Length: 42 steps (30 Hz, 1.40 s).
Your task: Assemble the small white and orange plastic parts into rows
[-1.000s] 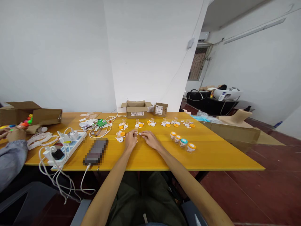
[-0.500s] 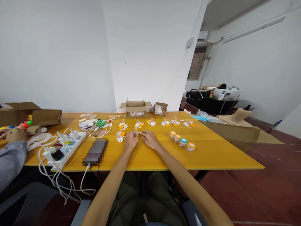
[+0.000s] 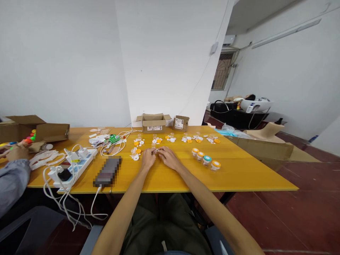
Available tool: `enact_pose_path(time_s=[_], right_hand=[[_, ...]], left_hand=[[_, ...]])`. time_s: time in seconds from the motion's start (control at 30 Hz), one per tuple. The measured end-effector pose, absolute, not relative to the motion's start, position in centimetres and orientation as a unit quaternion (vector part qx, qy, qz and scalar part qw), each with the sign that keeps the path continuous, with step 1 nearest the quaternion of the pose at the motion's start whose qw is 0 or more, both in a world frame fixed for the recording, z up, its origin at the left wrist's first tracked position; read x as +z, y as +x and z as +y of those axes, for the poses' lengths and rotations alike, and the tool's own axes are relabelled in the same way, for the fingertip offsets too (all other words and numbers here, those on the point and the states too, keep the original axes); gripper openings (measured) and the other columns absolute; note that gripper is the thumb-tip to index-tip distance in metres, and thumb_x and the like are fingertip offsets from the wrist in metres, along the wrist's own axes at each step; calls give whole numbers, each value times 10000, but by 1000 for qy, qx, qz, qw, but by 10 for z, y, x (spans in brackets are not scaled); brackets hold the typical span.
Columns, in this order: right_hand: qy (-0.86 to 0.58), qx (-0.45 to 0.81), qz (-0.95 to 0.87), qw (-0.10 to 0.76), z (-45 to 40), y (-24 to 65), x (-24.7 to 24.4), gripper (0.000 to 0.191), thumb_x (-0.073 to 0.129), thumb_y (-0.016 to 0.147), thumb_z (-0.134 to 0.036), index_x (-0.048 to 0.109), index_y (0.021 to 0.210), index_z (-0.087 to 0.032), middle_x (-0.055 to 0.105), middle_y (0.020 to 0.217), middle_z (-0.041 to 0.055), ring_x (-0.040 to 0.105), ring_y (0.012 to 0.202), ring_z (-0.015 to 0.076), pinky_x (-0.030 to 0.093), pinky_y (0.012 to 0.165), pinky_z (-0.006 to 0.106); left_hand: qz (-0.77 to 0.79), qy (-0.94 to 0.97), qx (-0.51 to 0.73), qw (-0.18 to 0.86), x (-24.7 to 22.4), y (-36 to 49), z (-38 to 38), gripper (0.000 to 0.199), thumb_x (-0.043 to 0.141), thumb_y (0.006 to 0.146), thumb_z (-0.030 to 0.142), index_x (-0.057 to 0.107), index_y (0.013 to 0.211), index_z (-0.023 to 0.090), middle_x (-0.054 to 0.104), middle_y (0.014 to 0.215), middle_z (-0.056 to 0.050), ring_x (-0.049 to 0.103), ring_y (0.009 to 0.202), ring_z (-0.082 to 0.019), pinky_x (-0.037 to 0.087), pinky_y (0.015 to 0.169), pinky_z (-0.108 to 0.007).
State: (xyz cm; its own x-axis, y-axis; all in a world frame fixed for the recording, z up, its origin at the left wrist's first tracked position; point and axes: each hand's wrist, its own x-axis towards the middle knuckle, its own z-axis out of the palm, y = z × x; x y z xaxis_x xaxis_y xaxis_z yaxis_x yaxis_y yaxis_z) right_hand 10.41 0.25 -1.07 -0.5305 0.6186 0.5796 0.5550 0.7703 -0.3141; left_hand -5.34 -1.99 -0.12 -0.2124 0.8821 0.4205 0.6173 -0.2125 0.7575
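Note:
Near the middle of the table, my left hand and my right hand meet at the fingertips. Between them is a small white part, pinched by both hands; its exact kind is too small to make out. Just behind the fingers stands a small clear cup. To the left of my left hand lie an orange ring and a white disc. On the right stand several clear jars with orange or teal lids, among them a teal-lidded jar.
Groups of clear cups, white pieces and orange rings, such as one ring, line the back. Behind them stands an open carton. A phone and a power strip with loose cables lie left. Another person's hand works far left.
My right fingertips have shifted slightly left, closing in on my left fingertips and the small white part. The far-left person's hand has moved a little.

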Motion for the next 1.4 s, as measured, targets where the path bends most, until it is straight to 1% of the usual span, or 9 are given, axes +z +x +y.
enact_pose_path(time_s=[0.13,0.27,0.4,0.5,0.73,0.9,1.07,1.27,1.4], right_hand=[[-325,43,-878,348,1,103,-10,311,538,946,-126,738,1144,-259,681,1185,88,624,1095,222,507,968,393],[-330,42,-880,340,0,104,-9,288,539,948,-136,740,1127,-238,681,1180,100,622,1097,227,509,963,397],[-329,31,-879,345,-2,103,-8,264,531,959,-149,741,1088,-242,681,1166,97,624,1079,227,507,953,393],[-319,20,-881,348,-5,102,-7,243,523,973,-164,735,1065,-240,685,1137,93,625,1054,224,503,937,385],[-339,-8,-881,330,-5,101,-7,230,516,976,-179,734,985,-250,724,988,75,634,971,226,501,895,362],[-344,8,-886,310,-3,101,-9,254,505,972,-167,741,1043,-232,746,1044,89,651,998,231,513,918,366],[-325,15,-891,316,-6,99,-7,300,488,962,-134,737,1089,-241,753,1103,83,664,1040,229,523,938,365],[-296,14,-892,340,-14,100,-1,225,485,1010,-218,701,1071,-237,748,1079,79,667,1017,215,516,940,352],[-253,13,-918,307,-18,98,2,140,557,990,-257,675,1058,-224,728,1093,91,655,1040,226,513,943,367]], left_hand=[[619,645,430,122,2,-55,-22,359,561,763,57,808,918,267,796,950,-63,707,985,-257,523,943,-359],[631,654,402,111,4,-56,-24,363,536,768,56,804,908,256,788,950,-74,702,1001,-264,514,947,-363],[621,627,455,120,2,-55,-22,331,557,781,81,799,932,248,790,1007,-85,694,1030,-270,512,964,-379],[612,601,496,135,0,-55,-20,308,558,784,88,788,914,245,792,998,-69,692,1041,-253,512,981,-373],[606,581,527,133,3,-58,-22,273,525,839,114,750,926,243,778,987,-58,698,1010,-224,521,953,-351],[626,565,518,141,4,-59,-25,236,539,842,123,733,916,236,777,975,-60,702,998,-226,519,913,-334],[638,569,498,147,8,-57,-28,263,528,830,88,723,923,239,778,969,-65,704,1007,-241,510,904,-338],[626,560,522,147,11,-55,-31,236,511,835,89,694,879,231,762,943,-57,698,983,-227,504,907,-331],[607,546,560,143,14,-53,-34,202,506,830,110,669,872,221,742,888,-39,690,911,-218,513,864,-327]])
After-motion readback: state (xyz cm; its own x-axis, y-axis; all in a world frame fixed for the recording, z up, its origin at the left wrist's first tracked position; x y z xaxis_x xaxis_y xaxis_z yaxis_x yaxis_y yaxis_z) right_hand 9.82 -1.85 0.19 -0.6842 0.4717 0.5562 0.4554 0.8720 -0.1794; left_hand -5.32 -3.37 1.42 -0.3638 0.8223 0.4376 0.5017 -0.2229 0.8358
